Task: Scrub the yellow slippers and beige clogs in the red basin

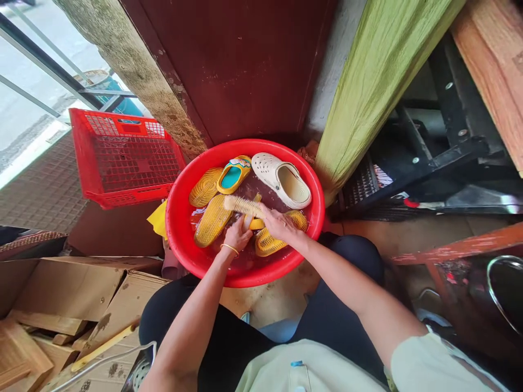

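Note:
My right hand (280,223) grips a scrub brush (244,206) with a pale wooden back and light bristles. Its head reaches left, just above my left hand (238,235). The fingers of that hand are closed on a yellow slipper (256,224), mostly hidden by the brush and both hands. Around them in the red basin (246,282) lie a yellow slipper with a ridged footbed (212,222), another under my right wrist (272,242), and a yellow sole (205,187). A small yellow clog with a teal inside (233,175) and a white clog (281,179) rest at the back. Dark water fills the bottom.
A red plastic crate (126,158) stands left of the basin, with cardboard boxes (73,288) holding wood pieces nearer me. Behind is a dark red door (245,71). A green curtain (368,81) hangs at the right, beside a black metal frame (457,158).

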`<state>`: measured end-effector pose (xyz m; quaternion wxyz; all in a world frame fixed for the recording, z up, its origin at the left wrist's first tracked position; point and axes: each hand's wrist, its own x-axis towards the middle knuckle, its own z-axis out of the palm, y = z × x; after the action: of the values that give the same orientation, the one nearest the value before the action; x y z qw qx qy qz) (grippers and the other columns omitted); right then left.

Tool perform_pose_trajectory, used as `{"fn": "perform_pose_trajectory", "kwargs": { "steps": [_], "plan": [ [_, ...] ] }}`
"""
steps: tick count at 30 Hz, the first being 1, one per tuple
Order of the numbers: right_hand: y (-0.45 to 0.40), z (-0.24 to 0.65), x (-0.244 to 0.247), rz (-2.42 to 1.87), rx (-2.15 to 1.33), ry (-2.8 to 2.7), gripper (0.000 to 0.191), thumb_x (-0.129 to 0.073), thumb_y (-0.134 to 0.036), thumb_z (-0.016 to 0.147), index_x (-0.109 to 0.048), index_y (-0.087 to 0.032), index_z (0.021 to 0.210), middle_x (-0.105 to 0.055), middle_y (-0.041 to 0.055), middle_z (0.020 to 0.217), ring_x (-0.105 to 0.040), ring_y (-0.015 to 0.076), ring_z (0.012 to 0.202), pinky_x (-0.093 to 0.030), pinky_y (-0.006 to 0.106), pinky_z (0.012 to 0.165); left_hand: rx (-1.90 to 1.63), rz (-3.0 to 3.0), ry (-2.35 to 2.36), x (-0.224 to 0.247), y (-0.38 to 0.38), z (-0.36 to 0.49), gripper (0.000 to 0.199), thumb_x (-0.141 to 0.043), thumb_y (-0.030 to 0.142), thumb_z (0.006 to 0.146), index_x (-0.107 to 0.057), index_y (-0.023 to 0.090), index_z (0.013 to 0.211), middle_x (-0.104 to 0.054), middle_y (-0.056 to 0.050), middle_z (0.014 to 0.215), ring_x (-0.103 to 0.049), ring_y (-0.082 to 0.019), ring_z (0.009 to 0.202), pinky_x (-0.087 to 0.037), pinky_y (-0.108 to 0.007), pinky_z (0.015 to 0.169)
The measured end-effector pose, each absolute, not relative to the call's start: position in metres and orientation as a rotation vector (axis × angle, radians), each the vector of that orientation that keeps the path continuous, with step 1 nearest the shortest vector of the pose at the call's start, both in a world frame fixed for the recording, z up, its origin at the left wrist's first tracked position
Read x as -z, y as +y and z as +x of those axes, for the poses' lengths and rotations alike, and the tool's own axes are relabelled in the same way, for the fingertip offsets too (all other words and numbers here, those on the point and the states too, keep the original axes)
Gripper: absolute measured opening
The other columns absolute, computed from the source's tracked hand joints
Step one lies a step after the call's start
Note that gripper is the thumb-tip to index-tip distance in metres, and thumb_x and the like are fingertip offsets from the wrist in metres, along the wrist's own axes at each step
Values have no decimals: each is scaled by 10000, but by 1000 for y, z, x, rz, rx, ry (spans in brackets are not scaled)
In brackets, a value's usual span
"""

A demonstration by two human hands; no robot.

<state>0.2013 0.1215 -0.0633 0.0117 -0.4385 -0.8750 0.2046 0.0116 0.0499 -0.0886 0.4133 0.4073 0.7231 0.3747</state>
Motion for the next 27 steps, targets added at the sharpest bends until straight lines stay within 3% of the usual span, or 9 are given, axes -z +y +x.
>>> {"fn": "perform_pose_trajectory", "kwargs": {
  "steps": [3, 7, 14, 19, 23, 27],
  "plan": [
    [136, 203, 68, -1515, -591, -2567, 622, -345, -255, 1057, -194, -157, 1652, -658, 172, 1380, -670, 255, 1175, -525, 370, 999, -1080, 1014, 1707, 84, 49, 12, 568, -793, 236, 617, -691, 199, 1175, -721, -40, 969, -646, -276, 1021, -480, -328, 906],
    [149, 209, 73, -1566, -594, -2395, 623, -352, -220, 1035, -232, -42, 1620, -599, 210, 1453, -615, 247, 1285, -485, 350, 1076, -1248, 878, 1529, 76, 47, 9, 632, -829, 335, 619, -675, 166, 1209, -730, -50, 1056, -652, -239, 988, -496, -306, 876],
    [143, 201, 80, -1553, -723, -2249, 620, -404, -265, 1024, -284, -97, 1608, -590, 162, 1481, -617, 238, 1292, -489, 345, 1088, -1260, 431, 1384, 66, 53, 9, 577, -819, 368, 621, -664, 187, 1146, -745, -37, 983, -697, -218, 884, -548, -313, 783],
    [118, 191, 72, -1212, -783, -2370, 626, -377, -261, 1042, -239, -90, 1628, -604, 171, 1462, -630, 235, 1273, -523, 333, 1040, -1274, 376, 1424, 74, 56, 12, 537, -881, 394, 619, -689, 190, 1078, -750, -31, 951, -692, -173, 801, -554, -290, 759],
    [123, 201, 67, -1137, -683, -2394, 580, -354, -266, 1053, -312, -138, 1618, -611, 151, 1460, -652, 236, 1237, -541, 350, 1024, -1346, 420, 1430, 80, 56, 8, 591, -884, 409, 624, -686, 214, 1146, -750, -16, 1011, -700, -162, 822, -552, -287, 790],
    [146, 217, 61, -1370, -602, -2298, 581, -389, -242, 1028, -372, -59, 1580, -664, 199, 1373, -697, 276, 1149, -560, 376, 990, -1435, 544, 1386, 82, 55, 6, 692, -869, 457, 647, -665, 210, 1260, -749, -55, 1083, -714, -196, 883, -553, -310, 820]
  ]
}}
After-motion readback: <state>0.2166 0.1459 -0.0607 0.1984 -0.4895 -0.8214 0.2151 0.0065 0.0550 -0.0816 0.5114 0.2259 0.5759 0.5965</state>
